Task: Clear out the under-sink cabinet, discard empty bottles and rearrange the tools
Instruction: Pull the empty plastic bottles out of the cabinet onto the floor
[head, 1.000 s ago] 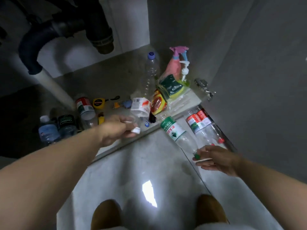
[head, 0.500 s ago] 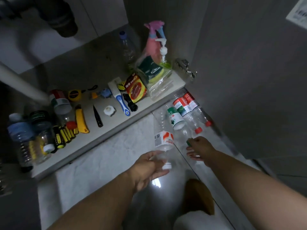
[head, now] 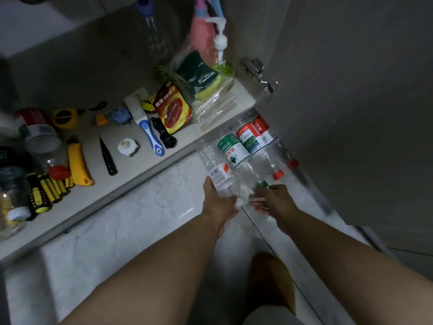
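Left hand (head: 218, 204) grips white-label bottle (head: 220, 173) near cap; right hand (head: 275, 202) pinches neck of green-label bottle (head: 232, 151) just beside it.

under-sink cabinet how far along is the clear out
Done: three clear bottles, a green-label bottle and two red-label bottles, lie out on the floor. In hand: the left hand holds a white-label bottle beside them; the right hand pinches the green-label bottle's neck. Left: a blue-capped bottle and tools like the yellow knife sit unsorted inside.

Bottles (head: 230, 150) lie on the floor (head: 140, 219); tools (head: 78, 163) on the shelf (head: 133, 171).
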A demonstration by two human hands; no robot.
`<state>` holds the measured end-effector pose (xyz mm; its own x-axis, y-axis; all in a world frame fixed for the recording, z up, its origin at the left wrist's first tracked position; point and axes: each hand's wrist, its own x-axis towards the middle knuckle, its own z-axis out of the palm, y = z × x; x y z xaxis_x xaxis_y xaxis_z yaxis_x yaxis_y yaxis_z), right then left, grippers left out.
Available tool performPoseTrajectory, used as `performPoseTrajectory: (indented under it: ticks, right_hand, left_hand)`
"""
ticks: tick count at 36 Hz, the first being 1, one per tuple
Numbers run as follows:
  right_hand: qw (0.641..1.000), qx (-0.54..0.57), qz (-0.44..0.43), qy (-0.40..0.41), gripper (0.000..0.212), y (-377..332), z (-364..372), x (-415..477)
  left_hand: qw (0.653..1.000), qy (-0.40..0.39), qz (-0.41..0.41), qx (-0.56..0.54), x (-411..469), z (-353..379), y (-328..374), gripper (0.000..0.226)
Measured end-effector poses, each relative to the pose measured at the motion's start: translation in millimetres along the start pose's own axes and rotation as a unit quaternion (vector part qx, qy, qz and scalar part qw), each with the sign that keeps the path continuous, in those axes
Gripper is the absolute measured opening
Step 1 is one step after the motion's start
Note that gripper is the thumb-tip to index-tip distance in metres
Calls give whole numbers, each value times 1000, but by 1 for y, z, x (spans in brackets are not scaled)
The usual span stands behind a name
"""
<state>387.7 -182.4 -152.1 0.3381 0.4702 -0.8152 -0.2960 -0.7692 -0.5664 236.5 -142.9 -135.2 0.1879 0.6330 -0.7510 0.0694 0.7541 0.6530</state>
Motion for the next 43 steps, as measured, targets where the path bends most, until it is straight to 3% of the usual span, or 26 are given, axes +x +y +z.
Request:
performPoseTrajectory:
  ticks: [4,10,14,19,24,28,31,34,38,43]
  right_hand:
    - [1000,-7,-2,0,46,-3,-2,-1]
    - [996,-81,-39,26,37,-6,1,-3]
    - [981,-162,-89,60,49,-10,2,-9]
    - [975,-204,-70,-54,33,-33,3,-31]
    - [896,-389,-119,-176,15,-73,13,-71]
    - [814,-513,-174,-209,18,-106,37,-102]
    - [748,-587,-228,-211,19,-126,60,-123]
    - [701,-627,-264,-215,19,-138,88,-140]
    - [648,-668,-294,-216,24,-141,132,-156]
    - [626,-662,-339,-233,20,-127,193,-159]
  left_hand:
    - [997,25,14,75,8,9,3,91]
    - [993,1,13,113,13,5,13,82]
    - [991,-22,-4,132,7,-2,21,72]
    - [982,-50,3,180,-11,-20,42,61]
    - [941,-88,8,326,-45,-62,93,53]
    - [841,-85,58,532,-74,-113,138,52]
    - [795,-54,69,600,-93,-158,163,48]
    - [798,4,74,599,-110,-205,178,41]
    - [842,111,104,519,-124,-265,168,27]
    - [855,275,130,420,-122,-320,135,29]
